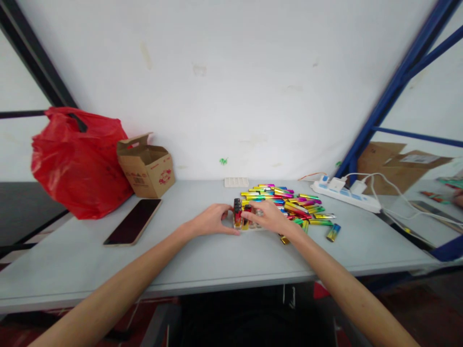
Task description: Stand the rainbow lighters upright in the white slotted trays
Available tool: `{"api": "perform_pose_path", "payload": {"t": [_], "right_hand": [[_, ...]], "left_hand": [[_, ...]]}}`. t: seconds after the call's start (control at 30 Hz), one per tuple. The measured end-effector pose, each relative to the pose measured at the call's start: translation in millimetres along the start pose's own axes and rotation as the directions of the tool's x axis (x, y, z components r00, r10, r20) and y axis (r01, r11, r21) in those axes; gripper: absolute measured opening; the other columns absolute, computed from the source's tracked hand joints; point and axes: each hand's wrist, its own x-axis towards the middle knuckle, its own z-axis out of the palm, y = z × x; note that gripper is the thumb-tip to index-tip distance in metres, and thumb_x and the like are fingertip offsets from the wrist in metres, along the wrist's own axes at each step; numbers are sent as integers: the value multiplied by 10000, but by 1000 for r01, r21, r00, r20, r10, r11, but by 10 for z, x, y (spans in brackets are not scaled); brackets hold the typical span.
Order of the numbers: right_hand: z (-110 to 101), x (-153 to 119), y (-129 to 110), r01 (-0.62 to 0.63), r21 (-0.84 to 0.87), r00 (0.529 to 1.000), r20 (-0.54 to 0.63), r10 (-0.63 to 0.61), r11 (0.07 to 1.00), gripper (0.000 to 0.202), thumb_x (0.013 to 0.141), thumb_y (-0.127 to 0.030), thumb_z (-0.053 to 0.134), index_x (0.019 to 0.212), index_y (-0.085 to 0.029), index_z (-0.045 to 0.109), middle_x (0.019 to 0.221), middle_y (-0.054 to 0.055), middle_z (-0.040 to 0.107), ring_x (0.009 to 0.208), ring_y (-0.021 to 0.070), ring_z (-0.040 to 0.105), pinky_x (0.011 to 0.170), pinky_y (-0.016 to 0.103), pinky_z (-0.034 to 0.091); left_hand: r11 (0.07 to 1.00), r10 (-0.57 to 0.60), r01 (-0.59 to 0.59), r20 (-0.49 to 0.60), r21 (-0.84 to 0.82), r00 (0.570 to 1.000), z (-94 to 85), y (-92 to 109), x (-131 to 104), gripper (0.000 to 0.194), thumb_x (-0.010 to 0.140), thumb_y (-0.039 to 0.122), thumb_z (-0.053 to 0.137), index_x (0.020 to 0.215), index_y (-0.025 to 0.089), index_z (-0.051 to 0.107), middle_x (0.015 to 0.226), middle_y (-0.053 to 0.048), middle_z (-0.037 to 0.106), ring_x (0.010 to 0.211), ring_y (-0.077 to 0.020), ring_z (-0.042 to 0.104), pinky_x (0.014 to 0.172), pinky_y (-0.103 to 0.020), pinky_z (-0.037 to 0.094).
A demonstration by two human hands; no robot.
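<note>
Several lighters (237, 214) with black tops and red and yellow bodies stand upright in the left end of a pale tray (253, 227) with compartments. My left hand (216, 220) curves around the left end of that tray, thumb at its front edge and fingers behind. My right hand (265, 215) reaches over the tray from the right, its fingers closed on a red lighter (247, 215) beside the standing ones. Right of the tray lies a loose pile of shiny coloured lighters (296, 208), partly hidden by my right hand and forearm.
A second pale tray (236, 182) lies by the wall. On the left are a phone (133, 222), an open carton (147, 168) and a red bag (81, 164). A power strip (345, 195) with cables lies at the right. One lighter (333, 233) sits apart.
</note>
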Motion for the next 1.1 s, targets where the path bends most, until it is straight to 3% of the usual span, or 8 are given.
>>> {"api": "perform_pose_path", "payload": {"t": [0.13, 0.37, 0.47, 0.67, 0.77, 0.9, 1.0, 1.1], "right_hand": [[45, 1, 5, 34, 8, 998, 60, -34, 999, 344, 1008, -515, 583, 950, -208, 726, 829, 31, 749, 721, 194, 655, 668, 277, 443], [153, 38, 62, 144, -332, 988, 104, -116, 932, 383, 1037, -522, 519, 997, -177, 680, 882, 90, 725, 810, 223, 652, 701, 297, 435], [200, 55, 36, 152, -399, 987, 103, -121, 904, 439, 1021, -562, 522, 969, -160, 690, 834, 100, 712, 741, 215, 625, 659, 300, 405], [59, 56, 74, 71, -123, 994, 97, -59, 990, 515, 1017, -613, 498, 760, -193, 650, 671, 2, 639, 603, 147, 535, 592, 264, 344], [-170, 12, 300, -34, -159, 998, -59, 25, 987, 520, 1096, -486, 345, 787, -200, 649, 736, 23, 667, 679, 172, 578, 675, 284, 417], [-481, -101, 825, -214, -380, 963, -236, 129, 900, 275, 1058, -283, 444, 1025, -194, 702, 1062, 116, 721, 1016, 244, 644, 942, 357, 480], [-629, -199, 1154, -322, -474, 946, -197, 257, 820, 189, 997, -213, 556, 1073, -179, 725, 1107, 138, 723, 1071, 251, 648, 993, 361, 478], [-690, -253, 1276, -340, -504, 937, -105, 334, 794, 152, 966, -215, 624, 1042, -163, 746, 1064, 135, 749, 995, 251, 672, 941, 360, 496]], "left_hand": [[1000, -1, 1, 0, 9, 1000, 16, -26, 3, 673, 669, 772, 765, 967, 177, 665, 799, 5, 609, 674, -160, 520, 607, -272, 349], [1000, 3, -3, -11, 9, 1000, 38, -54, 6, 679, 666, 788, 749, 960, 182, 663, 792, 2, 620, 681, -172, 545, 620, -275, 375], [1000, -1, 1, 8, -5, 1000, 27, -40, 4, 665, 674, 778, 751, 959, 183, 660, 797, 3, 624, 684, -170, 544, 616, -270, 373], [1000, -11, 11, 14, 8, 1000, 29, -48, 7, 696, 681, 800, 734, 972, 173, 656, 826, -14, 641, 691, -178, 560, 623, -278, 374], [1000, -21, 21, 14, 14, 1000, 31, -51, 7, 722, 664, 810, 734, 991, 170, 660, 846, -26, 658, 706, -185, 570, 632, -283, 379], [1000, -26, 26, 16, 8, 1000, 17, -36, 2, 721, 671, 815, 723, 1008, 181, 661, 849, -22, 660, 704, -187, 570, 623, -283, 376], [1000, -15, 15, 19, 10, 1000, 11, -33, 1, 702, 685, 807, 721, 997, 181, 662, 833, -16, 650, 692, -184, 562, 614, -283, 367], [1000, -14, 14, 17, 7, 1000, 14, -39, 3, 700, 684, 802, 725, 993, 178, 662, 829, -15, 644, 688, -181, 555, 610, -282, 365]]}}
